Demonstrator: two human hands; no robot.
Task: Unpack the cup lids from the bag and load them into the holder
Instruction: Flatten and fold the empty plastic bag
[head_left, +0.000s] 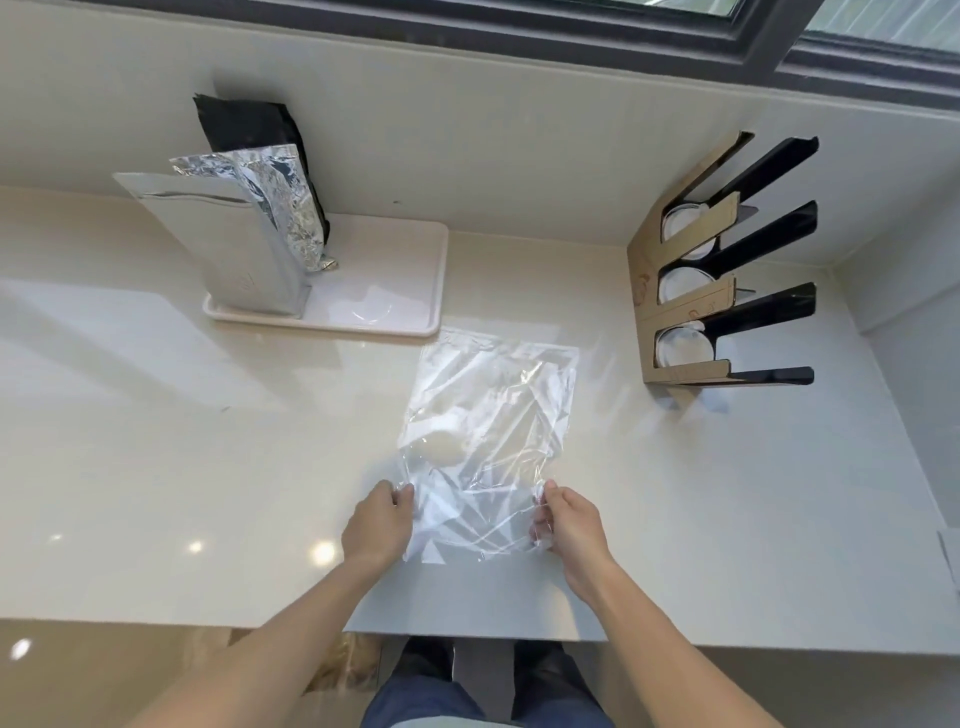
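A clear plastic bag (488, 441) lies flat on the cream counter in front of me, and I see no lids inside it. My left hand (379, 525) pinches the bag's near left edge. My right hand (569, 525) pinches its near right edge. At the right stands the lid holder (691, 291), made of brown cardboard with black dividers. White cup lids sit in each of its three slots: top (680, 228), middle (680, 286) and bottom (683, 351).
A cream tray (389, 312) at the back left carries a grey pouch (228, 249), a foil bag (280, 208) and a black bag (249, 124). The counter's front edge runs just below my wrists. A window frame tops the back wall.
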